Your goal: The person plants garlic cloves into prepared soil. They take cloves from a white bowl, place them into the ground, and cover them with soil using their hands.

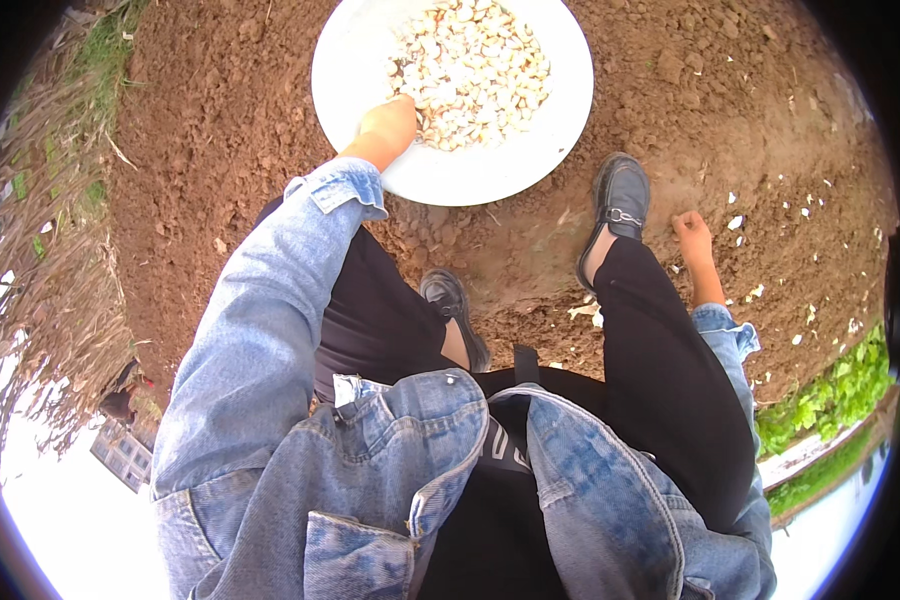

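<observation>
A wide white basin (350, 95) stands on the soil ahead of me, with a heap of pale garlic cloves (480, 75) inside it. My left hand (388, 125) reaches over its near left side, down at the edge of the heap. Its fingers are curled and closed; what they hold is hidden beneath the hand. Low over the bare soil, to the right of my right shoe, is my right hand (692, 238). The fingers there are bent together in a pinch, and anything between them is too small to make out.
Brown, crumbly soil (210, 180) surrounds the basin. White scraps (736, 222) lie scattered at the right. My dark shoes (625, 195) stand close to the basin. Dry straw (40, 230) borders the left side, and green plants (835, 390) grow at the lower right.
</observation>
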A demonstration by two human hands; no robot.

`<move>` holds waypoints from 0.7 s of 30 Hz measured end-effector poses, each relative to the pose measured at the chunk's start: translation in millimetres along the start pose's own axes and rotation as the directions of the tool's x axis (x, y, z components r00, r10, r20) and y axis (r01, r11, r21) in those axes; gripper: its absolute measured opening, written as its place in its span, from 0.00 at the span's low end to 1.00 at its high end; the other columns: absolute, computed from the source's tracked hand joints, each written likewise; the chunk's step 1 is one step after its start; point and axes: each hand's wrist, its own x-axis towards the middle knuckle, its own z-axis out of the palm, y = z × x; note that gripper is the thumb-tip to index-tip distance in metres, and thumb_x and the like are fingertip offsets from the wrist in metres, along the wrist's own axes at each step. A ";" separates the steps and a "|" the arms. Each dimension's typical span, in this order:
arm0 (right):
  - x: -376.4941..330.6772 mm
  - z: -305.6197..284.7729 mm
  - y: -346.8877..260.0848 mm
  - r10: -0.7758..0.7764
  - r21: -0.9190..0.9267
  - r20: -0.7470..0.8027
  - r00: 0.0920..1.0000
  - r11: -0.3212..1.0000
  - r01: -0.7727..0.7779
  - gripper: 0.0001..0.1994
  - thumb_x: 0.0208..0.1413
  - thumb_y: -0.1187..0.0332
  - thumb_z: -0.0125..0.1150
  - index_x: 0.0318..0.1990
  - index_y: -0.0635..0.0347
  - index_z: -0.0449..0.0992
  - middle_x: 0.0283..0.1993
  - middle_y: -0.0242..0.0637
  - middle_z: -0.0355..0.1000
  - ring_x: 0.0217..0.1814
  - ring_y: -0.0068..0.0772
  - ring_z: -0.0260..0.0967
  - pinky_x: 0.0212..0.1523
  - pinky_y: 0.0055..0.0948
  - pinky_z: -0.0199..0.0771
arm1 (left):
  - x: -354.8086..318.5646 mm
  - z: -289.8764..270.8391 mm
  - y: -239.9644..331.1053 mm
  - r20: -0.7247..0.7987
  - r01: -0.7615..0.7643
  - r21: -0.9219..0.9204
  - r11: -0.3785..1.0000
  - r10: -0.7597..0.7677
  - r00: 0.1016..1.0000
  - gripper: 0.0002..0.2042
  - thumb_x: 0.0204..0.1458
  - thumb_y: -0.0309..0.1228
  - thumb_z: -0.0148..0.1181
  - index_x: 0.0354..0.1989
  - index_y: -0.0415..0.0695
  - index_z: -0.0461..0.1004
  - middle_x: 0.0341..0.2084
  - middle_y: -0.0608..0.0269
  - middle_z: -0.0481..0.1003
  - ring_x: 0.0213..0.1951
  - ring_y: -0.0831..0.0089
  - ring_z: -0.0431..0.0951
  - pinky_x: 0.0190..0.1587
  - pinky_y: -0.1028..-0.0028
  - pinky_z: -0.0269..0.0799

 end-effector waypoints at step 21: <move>6.8 0.3 8.6 -0.025 -0.150 -0.034 0.999 0.989 0.020 0.13 0.55 0.60 0.62 0.32 0.62 0.73 0.25 0.38 0.73 0.28 0.32 0.72 0.35 0.31 0.70 | -11.8 -3.7 14.8 0.029 -0.162 -0.005 0.987 0.162 0.986 0.14 0.54 0.40 0.56 0.41 0.43 0.74 0.33 0.50 0.79 0.41 0.56 0.79 0.42 0.59 0.74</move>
